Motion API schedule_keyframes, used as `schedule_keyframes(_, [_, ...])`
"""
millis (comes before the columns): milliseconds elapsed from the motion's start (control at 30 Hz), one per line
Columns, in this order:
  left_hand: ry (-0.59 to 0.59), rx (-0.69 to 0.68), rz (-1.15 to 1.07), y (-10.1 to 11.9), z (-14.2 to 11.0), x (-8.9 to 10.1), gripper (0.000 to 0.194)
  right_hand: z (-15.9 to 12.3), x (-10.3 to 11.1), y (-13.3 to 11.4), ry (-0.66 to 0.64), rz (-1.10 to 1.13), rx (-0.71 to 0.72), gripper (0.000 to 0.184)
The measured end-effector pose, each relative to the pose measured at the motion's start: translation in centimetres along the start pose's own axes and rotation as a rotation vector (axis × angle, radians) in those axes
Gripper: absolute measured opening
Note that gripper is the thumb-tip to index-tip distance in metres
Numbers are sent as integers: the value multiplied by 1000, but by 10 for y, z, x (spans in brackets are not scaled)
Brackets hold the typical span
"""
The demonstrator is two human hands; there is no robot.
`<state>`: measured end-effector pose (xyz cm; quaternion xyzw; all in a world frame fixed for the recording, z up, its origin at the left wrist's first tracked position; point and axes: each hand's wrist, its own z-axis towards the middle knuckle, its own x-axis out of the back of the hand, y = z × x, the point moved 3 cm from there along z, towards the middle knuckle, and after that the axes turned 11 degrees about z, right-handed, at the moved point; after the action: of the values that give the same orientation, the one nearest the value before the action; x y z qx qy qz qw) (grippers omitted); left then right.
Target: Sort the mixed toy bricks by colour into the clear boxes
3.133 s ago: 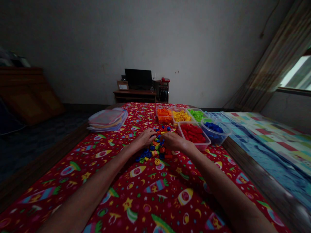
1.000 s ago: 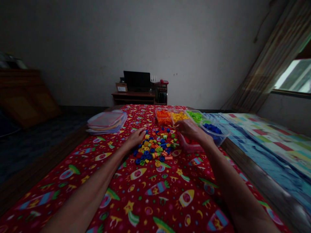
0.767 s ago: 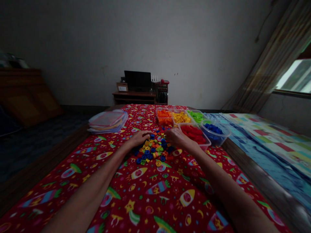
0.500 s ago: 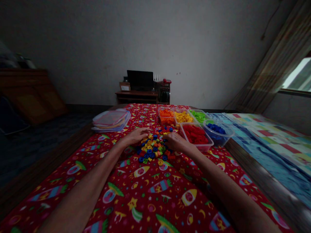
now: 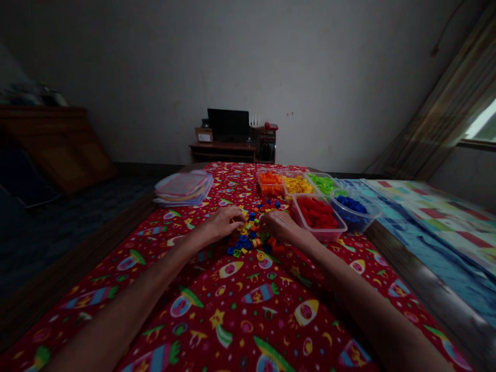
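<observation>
A loose pile of small blue, yellow, green, orange and red building blocks (image 5: 248, 241) lies on the red patterned tablecloth (image 5: 248, 320). My left hand (image 5: 225, 222) is over the pile's left side, its thumb and forefinger apart with no block visible between them. At the right side of the pile, my right hand (image 5: 279, 225) reaches down with fingers curled together. Their tips are partly hidden, so whether they pinch a block does not show. Close by my right hand stands a clear tub of red blocks (image 5: 318, 213).
Behind the red tub are tubs of orange blocks (image 5: 270, 181), yellow blocks (image 5: 297, 184) and green blocks (image 5: 322, 183). A round tub of blue blocks (image 5: 352, 205) stands at the right. Stacked plastic lids (image 5: 184, 188) lie at the left. A bed (image 5: 434, 222) adjoins the table's right side.
My left hand has moved further over the pile, covering more of its left part, and its thumb now shows apart. My right hand stays at the right side. The view has shifted slightly.
</observation>
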<state>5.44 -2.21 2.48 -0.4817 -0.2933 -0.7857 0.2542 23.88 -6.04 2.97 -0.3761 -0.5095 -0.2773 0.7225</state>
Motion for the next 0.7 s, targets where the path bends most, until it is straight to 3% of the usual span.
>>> schedule_keyframes(167, [58, -157, 20, 23, -3, -14, 27, -1, -17, 6, -10, 36, 48, 14])
schedule_keyframes(300, [31, -103, 161, 26, -5, -27, 19, 1, -26, 11, 54, 68, 81, 9])
schedule_keyframes(433, [59, -77, 167, 23, -5, -24, 13, 4, -22, 13, 81, 173, 90, 5])
schedule_keyframes(567, [129, 82, 23, 20, 0, -12, 12, 7, -3, 13, 156, 322, -28, 7])
schedule_keyframes(700, [92, 292, -252, 20, 2, -12, 18, 8, 8, 5, 189, 443, -57, 14])
